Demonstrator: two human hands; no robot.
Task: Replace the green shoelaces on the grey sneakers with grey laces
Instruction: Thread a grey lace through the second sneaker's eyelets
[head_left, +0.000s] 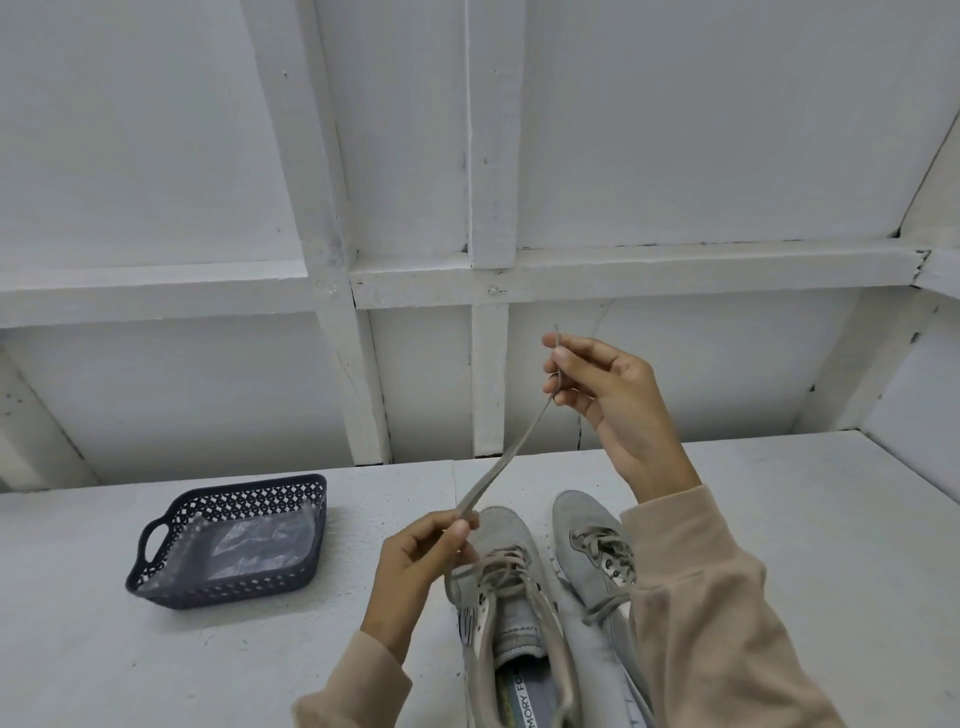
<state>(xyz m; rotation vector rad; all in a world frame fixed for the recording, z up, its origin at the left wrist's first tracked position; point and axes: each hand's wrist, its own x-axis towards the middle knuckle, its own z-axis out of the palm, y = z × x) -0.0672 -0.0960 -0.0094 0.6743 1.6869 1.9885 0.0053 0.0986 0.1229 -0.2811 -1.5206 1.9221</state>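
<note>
Head view: two grey mesh sneakers stand side by side on the white painted table (156, 649), toes pointing away from the person. The left hand (421, 566) pinches a flat grey-beige shoelace (511, 447) between thumb and forefinger, just above the toe of the left sneaker (511, 532). The right hand (608, 395), raised above the right sneaker (582, 514), pinches the same shoelace near its tip (the tip pokes up past the fingers). The shoelace runs taut between both hands. A dark blue perforated plastic basket (234, 501) sits well to the left, holding a clear plastic bag (254, 543).
</note>
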